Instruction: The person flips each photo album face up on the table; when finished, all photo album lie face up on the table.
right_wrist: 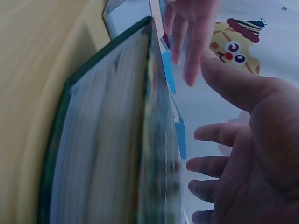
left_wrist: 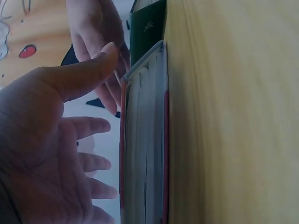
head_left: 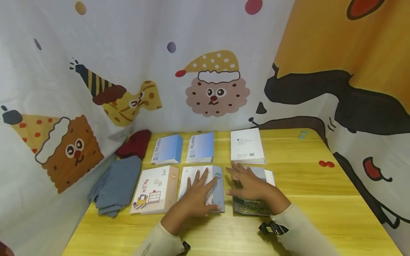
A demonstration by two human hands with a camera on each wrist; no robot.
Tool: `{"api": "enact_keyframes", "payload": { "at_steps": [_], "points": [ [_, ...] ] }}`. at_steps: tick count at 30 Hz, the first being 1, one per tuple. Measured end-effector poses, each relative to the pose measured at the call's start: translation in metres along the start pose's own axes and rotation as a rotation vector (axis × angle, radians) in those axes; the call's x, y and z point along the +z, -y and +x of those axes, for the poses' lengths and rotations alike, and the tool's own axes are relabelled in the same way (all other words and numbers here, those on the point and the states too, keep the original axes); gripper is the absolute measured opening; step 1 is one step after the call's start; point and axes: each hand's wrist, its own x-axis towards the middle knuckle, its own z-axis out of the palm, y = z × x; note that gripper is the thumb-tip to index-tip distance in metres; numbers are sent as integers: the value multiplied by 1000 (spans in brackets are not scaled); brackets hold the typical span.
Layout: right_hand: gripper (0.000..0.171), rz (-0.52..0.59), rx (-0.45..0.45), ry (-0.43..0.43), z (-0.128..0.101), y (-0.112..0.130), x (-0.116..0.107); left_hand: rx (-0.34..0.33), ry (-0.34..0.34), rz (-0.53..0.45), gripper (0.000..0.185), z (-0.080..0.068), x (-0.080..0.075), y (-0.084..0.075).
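Two hands flat on two photo albums
Left hand (head_left: 195, 197) rests on the white-and-blue album (head_left: 217, 188); right hand (head_left: 253, 185) covers the green photo album (head_left: 251, 207) beside it.

Cream long sleeves (head_left: 301, 231), black wrist straps (head_left: 272, 227)

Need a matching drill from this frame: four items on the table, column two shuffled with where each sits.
Things:
1. dark red cloth
2. white booklet
3. green photo album
4. grey-blue cloth

Places:
A. under the right hand
B. back row, right end
C. left edge of the table, front
D. back left corner, by the curtain

Pairs: 1-D, 2-B, 3-A, 4-C
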Motion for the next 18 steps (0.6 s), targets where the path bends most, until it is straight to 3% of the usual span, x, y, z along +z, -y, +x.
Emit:
{"api": "enact_keyframes", "payload": {
  "at_steps": [8, 18],
  "points": [
    [90, -38, 25, -7, 26, 7, 11, 22, 14, -97, 111, -3, 2, 13],
    [79, -71, 27, -50, 40, -1, 25, 47, 22, -112, 109, -1, 13, 20]
  ]
}}
